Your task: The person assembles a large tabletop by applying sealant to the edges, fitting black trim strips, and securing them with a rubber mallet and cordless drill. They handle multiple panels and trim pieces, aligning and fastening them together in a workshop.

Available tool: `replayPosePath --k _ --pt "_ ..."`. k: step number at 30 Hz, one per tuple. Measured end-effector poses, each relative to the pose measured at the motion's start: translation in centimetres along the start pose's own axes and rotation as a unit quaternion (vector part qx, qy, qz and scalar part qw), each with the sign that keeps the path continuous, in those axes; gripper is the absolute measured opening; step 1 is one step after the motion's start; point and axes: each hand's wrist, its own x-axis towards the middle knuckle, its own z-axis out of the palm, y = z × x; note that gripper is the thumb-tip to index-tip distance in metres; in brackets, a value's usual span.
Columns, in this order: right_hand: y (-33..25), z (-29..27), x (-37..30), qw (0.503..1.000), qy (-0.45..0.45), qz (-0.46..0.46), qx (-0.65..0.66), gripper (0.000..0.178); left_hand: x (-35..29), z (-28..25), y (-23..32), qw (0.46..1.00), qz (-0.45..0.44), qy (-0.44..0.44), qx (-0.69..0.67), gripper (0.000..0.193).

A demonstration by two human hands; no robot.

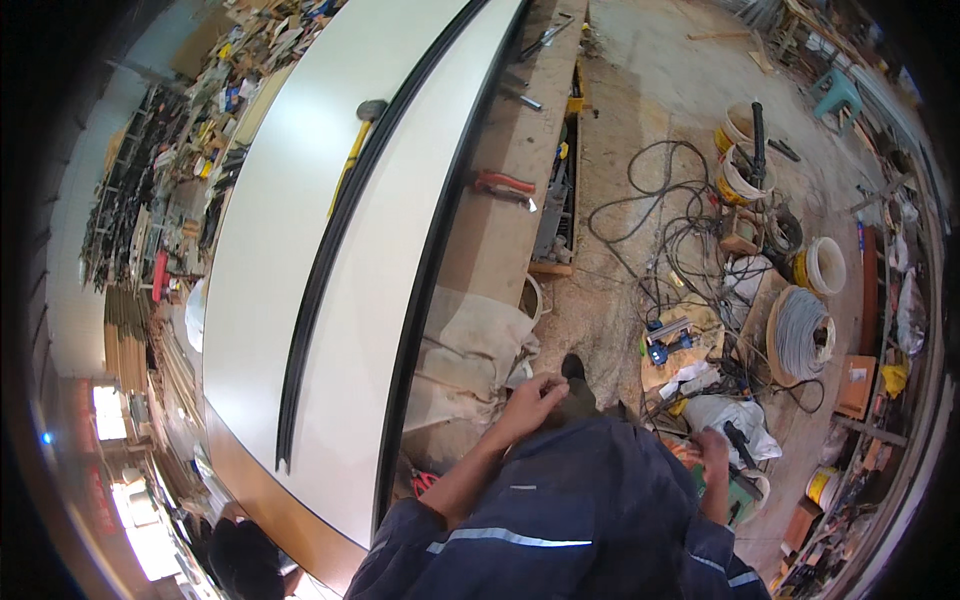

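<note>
My left hand (540, 397) is raised in front of my body, beside the bench, its fingers curled and pressed together. Whatever may lie between them is hidden. On my right side my right hand (713, 452) hangs low; its fingers are too small and partly hidden to read. A white plastic bag (758, 418) and a black-handled tool (739, 440) lie near it. To my left a long white panel (380, 300) with a black edge stretches away. Along it lies a black strip (310, 305), with a yellow-handled hammer (351, 165) beside it.
Red-handled pliers (505, 184) rest on the wooden bench (485, 240). Tangled cables (665, 210) cover the floor, with buckets (822, 265), a wire coil (797, 335) and a blue power tool (668, 345) at right. A teal stool (838, 96) stands far right.
</note>
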Motion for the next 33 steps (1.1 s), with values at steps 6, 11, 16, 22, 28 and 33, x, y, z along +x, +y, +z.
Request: replayPosePath --k 6,11,16,22,28,33 --pt "-5.7 0.2 5.5 0.990 -0.016 0.010 0.137 0.015 8.2 -1.9 6.5 0.997 -0.033 0.000 -0.073 0.036" --pt "0.7 -5.6 16.9 0.703 -0.049 -0.539 -0.461 0.019 14.0 -2.2 10.3 0.995 -0.052 0.045 -0.076 0.036" --pt "-5.5 -8.1 26.5 0.948 -0.129 -0.214 -0.195 0.014 20.3 -1.9 12.3 0.985 -0.117 0.113 -0.052 0.040" --pt "-36.8 -5.7 31.8 1.000 -0.003 -0.011 -0.027 0.021 29.6 0.3 18.9 0.986 -0.118 0.106 -0.039 0.041" --pt "-53.0 -5.5 38.9 0.994 -0.029 -0.106 0.025 0.047 40.0 -0.6 24.3 0.991 -0.081 0.097 -0.044 0.039" --pt "-59.4 -2.6 43.5 0.995 -0.025 -0.092 -0.027 0.039 48.8 -2.0 28.4 0.992 -0.089 0.083 -0.044 0.038"
